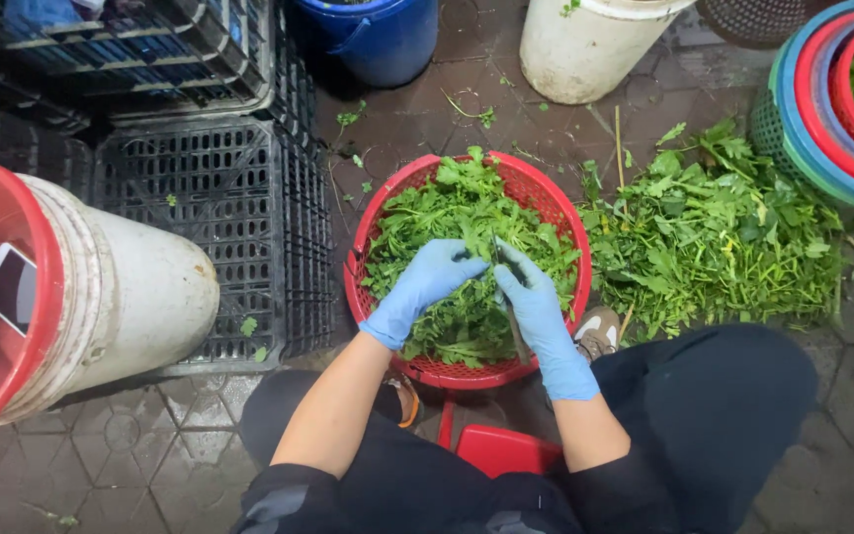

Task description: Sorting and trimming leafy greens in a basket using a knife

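We see both gloved hands meeting over the red basket (pixel 553 213) of greens (pixel 447 218): the left hand (pixel 425 282) and right hand (pixel 531 297) each pinch a sprig between them. A loose pile (pixel 714 232) (same greens) lies on the floor just right of the basket.

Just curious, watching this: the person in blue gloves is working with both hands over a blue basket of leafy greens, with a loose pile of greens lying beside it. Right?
Nearly. The head view shows the basket is red, not blue. Both gloved hands, left hand and right hand, work over its leafy greens, and the loose pile lies beside it.
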